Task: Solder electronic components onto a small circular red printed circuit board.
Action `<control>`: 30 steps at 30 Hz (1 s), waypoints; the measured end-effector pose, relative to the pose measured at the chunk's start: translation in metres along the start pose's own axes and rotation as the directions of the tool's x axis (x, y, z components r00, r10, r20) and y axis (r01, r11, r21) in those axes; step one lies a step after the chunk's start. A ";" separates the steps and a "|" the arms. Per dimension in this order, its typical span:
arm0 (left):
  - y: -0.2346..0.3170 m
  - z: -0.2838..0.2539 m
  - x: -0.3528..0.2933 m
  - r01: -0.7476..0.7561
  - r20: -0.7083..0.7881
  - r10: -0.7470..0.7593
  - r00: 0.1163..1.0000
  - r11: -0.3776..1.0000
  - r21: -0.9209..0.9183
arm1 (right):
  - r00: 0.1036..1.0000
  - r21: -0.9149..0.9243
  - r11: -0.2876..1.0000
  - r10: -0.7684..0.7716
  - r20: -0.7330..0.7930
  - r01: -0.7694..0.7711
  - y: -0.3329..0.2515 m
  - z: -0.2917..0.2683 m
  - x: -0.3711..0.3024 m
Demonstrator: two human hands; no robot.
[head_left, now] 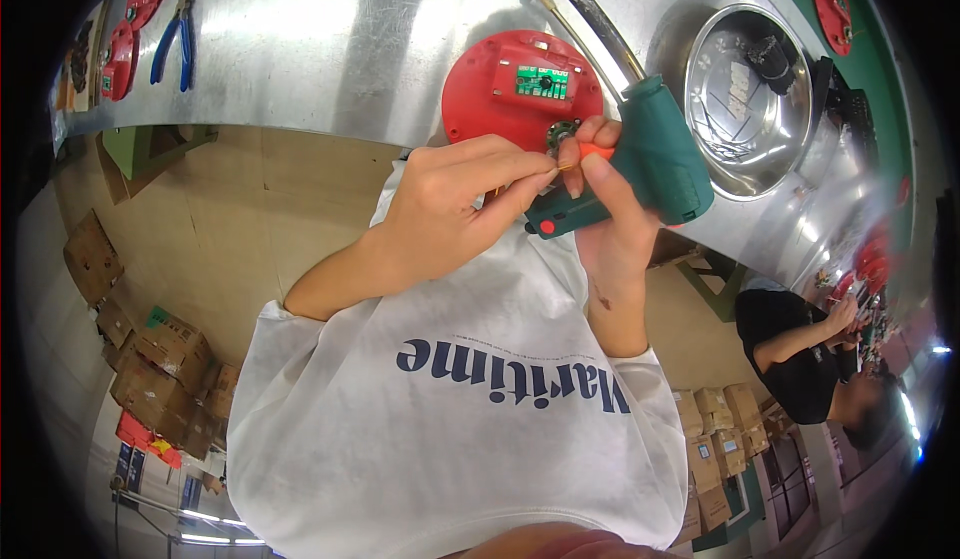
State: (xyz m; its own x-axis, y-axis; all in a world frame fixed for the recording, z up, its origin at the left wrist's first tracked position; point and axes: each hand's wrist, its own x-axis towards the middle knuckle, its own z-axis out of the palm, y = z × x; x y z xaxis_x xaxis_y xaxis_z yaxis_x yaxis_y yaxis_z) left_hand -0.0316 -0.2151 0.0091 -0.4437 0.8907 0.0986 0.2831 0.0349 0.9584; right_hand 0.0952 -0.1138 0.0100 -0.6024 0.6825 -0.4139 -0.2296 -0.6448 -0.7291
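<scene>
1. The left hand (pixel 455 194) pinches a thin yellow wire (pixel 567 168) between its fingertips
2. The right hand (pixel 620 217) grips a dark green plastic soldering gun (pixel 655 154), thumb at its orange trigger (pixel 599 152)
3. Just beyond the hands, a round red plastic housing (pixel 470 94) with a green circuit board (pixel 541 83) lies on the shiny metal worktop (pixel 300 59)
4. Right of the gun sits a round steel bowl (pixel 735 164)
</scene>
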 end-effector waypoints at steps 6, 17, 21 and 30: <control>0.005 -0.001 -0.001 0.052 0.026 -0.052 0.998 0.999 -0.010 | 0.999 -0.057 0.998 0.009 -0.040 -0.011 0.003 0.002 -0.001; -0.003 0.002 -0.006 -0.085 -0.030 0.089 0.996 0.989 0.123 | 0.999 -0.031 0.999 -0.039 -0.017 0.038 0.006 -0.001 -0.004; -0.009 0.006 0.002 0.041 -0.166 -0.013 0.986 0.985 0.169 | 0.995 -0.045 0.998 -0.042 -0.089 0.038 -0.005 -0.006 -0.009; -0.021 0.020 0.017 0.078 -0.340 -0.019 0.940 0.984 0.161 | 0.998 -0.486 0.872 -0.026 0.057 0.050 -0.034 -0.051 -0.039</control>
State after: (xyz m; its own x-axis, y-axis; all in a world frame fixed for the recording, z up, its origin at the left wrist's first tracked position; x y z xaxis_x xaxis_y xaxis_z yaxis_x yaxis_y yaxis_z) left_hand -0.0283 -0.1922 -0.0151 -0.7113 0.6830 0.1658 0.3811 0.1766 0.9075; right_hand 0.1656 -0.1009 0.0227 -0.6391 0.6780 -0.3632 0.1410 -0.3609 -0.9219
